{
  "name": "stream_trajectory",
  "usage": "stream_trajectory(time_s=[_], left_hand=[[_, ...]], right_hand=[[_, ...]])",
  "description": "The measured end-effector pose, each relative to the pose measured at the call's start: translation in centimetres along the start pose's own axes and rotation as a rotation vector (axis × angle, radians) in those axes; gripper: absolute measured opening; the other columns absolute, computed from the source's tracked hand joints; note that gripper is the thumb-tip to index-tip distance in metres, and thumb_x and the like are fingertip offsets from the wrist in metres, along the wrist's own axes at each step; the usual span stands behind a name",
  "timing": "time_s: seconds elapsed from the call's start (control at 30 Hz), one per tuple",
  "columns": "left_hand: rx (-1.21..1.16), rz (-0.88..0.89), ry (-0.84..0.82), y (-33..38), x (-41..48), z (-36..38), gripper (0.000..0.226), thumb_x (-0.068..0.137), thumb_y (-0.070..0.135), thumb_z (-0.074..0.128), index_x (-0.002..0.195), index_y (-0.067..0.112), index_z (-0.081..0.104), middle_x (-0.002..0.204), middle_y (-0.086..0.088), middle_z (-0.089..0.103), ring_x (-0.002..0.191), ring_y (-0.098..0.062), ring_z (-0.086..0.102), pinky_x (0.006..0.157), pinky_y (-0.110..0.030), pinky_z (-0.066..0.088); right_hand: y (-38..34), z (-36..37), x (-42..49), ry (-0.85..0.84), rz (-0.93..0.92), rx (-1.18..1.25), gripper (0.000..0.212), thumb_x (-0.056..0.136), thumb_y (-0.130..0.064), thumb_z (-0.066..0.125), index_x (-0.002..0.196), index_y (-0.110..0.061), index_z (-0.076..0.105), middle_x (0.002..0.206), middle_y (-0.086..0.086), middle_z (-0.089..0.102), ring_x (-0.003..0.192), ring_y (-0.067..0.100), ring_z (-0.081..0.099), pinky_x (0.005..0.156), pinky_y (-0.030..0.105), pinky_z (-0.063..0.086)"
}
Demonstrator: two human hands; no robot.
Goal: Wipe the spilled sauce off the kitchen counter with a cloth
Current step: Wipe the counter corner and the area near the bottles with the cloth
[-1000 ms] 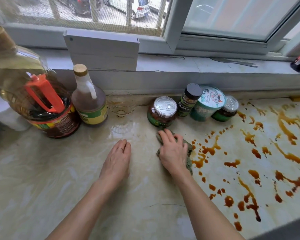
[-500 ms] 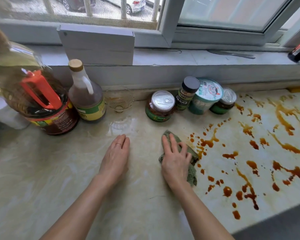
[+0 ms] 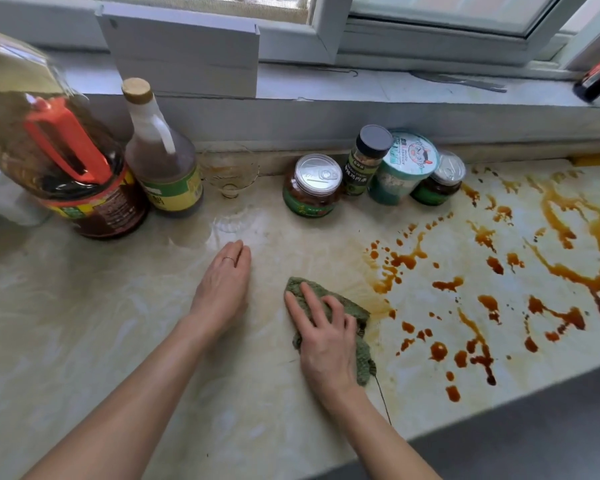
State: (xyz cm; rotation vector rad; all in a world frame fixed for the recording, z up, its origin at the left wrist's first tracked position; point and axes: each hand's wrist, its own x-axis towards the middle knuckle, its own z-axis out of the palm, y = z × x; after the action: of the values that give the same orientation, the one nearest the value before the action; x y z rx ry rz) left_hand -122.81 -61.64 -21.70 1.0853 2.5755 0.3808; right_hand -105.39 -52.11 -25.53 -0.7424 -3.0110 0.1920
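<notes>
A crumpled green cloth [image 3: 359, 344] lies on the pale marble counter [image 3: 84, 341], just left of the spill. My right hand [image 3: 323, 337] presses flat on the cloth with spread, straight fingers. My left hand [image 3: 224, 289] rests flat on the bare counter to the cloth's left, palm down, holding nothing. Brown sauce [image 3: 478, 344] lies in drops and streaks over the right half of the counter, heaviest at the far right [image 3: 596, 233]. A faint smear marks the counter beside the cloth's right edge.
Along the back wall stand a large oil jug [image 3: 66, 161], a brown bottle [image 3: 160, 157], an empty glass [image 3: 229, 171], two lidded jars [image 3: 312, 185] [image 3: 439, 180], a spice shaker [image 3: 364, 157] and a teal tub [image 3: 404, 164]. The counter's front edge [image 3: 499, 407] runs diagonally at lower right.
My right hand has dragged the cloth toward me, away from the jars, along the spill's left edge. The left hand has stayed in place.
</notes>
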Motion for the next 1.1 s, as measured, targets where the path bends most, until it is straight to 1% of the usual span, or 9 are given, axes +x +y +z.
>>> stream_trajectory(time_s=[0.07, 0.2, 0.33, 0.4, 0.6, 0.77, 0.93, 1.03, 1.1], left_hand=[[-0.002, -0.002, -0.012, -0.2, -0.1, -0.1, 0.07, 0.088, -0.005, 0.037, 0.149, 0.006, 0.004, 0.158, -0.01, 0.0, 0.145, -0.024, 0.002, 0.117, -0.028, 0.006], [0.003, -0.008, -0.025, -0.1, 0.0, -0.1, 0.072, 0.087, -0.006, 0.037, 0.149, 0.006, 0.004, 0.158, -0.01, 0.0, 0.145, -0.024, 0.001, 0.117, -0.029, 0.006], [-0.017, -0.034, 0.009, 0.0, 0.1, 0.3, 0.07, 0.089, -0.006, 0.035, 0.15, 0.007, 0.004, 0.158, -0.008, 0.0, 0.145, -0.023, 0.002, 0.116, -0.028, 0.006], [-0.026, -0.044, 0.02, -0.2, 0.0, 0.4, 0.069, 0.091, -0.005, 0.035, 0.15, 0.009, 0.003, 0.158, -0.005, 0.0, 0.145, -0.021, 0.002, 0.115, -0.027, 0.006], [-0.036, -0.055, 0.006, -0.3, -0.4, 0.5, 0.07, 0.091, -0.003, 0.038, 0.15, 0.011, 0.002, 0.159, -0.004, -0.002, 0.145, -0.02, 0.002, 0.115, -0.027, 0.006], [-0.215, -0.07, 0.06, 1.5, -2.0, 1.4, 0.065, 0.095, 0.009, 0.04, 0.15, 0.021, 0.007, 0.158, 0.004, 0.001, 0.145, -0.015, 0.006, 0.112, -0.025, 0.009], [-0.233, -0.021, 0.125, 4.6, -3.9, 2.1, 0.056, 0.089, 0.002, 0.038, 0.143, 0.017, 0.03, 0.152, -0.003, 0.023, 0.135, -0.024, 0.03, 0.105, -0.033, 0.034], [-0.256, -0.009, 0.108, 5.9, -5.3, 3.3, 0.043, 0.09, 0.003, 0.041, 0.13, 0.013, 0.047, 0.129, -0.009, 0.049, 0.111, -0.028, 0.051, 0.089, -0.037, 0.047], [-0.293, -0.033, 0.052, 7.0, -6.2, 4.2, 0.031, 0.09, 0.007, 0.044, 0.118, 0.013, 0.055, 0.113, -0.009, 0.059, 0.102, -0.027, 0.056, 0.086, -0.037, 0.047]], right_hand=[[1.5, -0.2, 0.4, -0.015, 0.023, -0.041, 0.061, 0.084, -0.021, 0.046, 0.144, -0.033, 0.045, 0.15, -0.003, 0.044, 0.118, 0.029, 0.044, 0.079, 0.039, 0.036], [1.9, -0.9, 1.6, 0.05, 0.296, 0.019, 0.063, 0.081, -0.02, 0.034, 0.141, -0.032, 0.05, 0.148, -0.001, 0.045, 0.117, 0.03, 0.045, 0.079, 0.041, 0.039], [-1.6, 0.4, -2.3, 0.053, 0.043, 0.004, 0.07, 0.079, -0.012, 0.05, 0.146, -0.032, 0.042, 0.152, -0.002, 0.041, 0.123, 0.028, 0.04, 0.083, 0.04, 0.035], [-0.4, 0.6, -3.2, 0.04, -0.058, -0.023, 0.069, 0.08, -0.013, 0.048, 0.146, -0.033, 0.043, 0.151, -0.003, 0.042, 0.121, 0.027, 0.042, 0.081, 0.038, 0.033], [1.9, -0.1, -2.2, 0.126, 0.224, -0.01, 0.064, 0.081, -0.016, 0.039, 0.143, -0.031, 0.048, 0.15, -0.001, 0.044, 0.121, 0.031, 0.044, 0.083, 0.042, 0.037], [1.8, 0.7, -6.6, 0.06, -0.078, -0.024, 0.068, 0.08, -0.016, 0.05, 0.145, -0.034, 0.043, 0.153, -0.005, 0.039, 0.123, 0.028, 0.044, 0.086, 0.041, 0.034], [4.2, -0.5, -4.8, 0.126, 0.136, 0.128, 0.058, 0.087, -0.019, 0.046, 0.144, -0.033, 0.044, 0.154, -0.001, 0.037, 0.126, 0.025, 0.04, 0.088, 0.043, 0.038], [5.3, -1.8, -4.8, 0.197, 0.217, 0.463, 0.057, 0.084, -0.015, 0.067, 0.137, -0.026, 0.048, 0.153, 0.004, 0.028, 0.132, 0.006, 0.027, 0.103, 0.041, 0.031], [6.4, -2.5, -5.6, 0.209, 0.201, 0.446, 0.053, 0.075, -0.03, 0.078, 0.122, -0.02, 0.056, 0.143, 0.007, 0.036, 0.131, 0.012, 0.031, 0.105, 0.042, 0.033]])
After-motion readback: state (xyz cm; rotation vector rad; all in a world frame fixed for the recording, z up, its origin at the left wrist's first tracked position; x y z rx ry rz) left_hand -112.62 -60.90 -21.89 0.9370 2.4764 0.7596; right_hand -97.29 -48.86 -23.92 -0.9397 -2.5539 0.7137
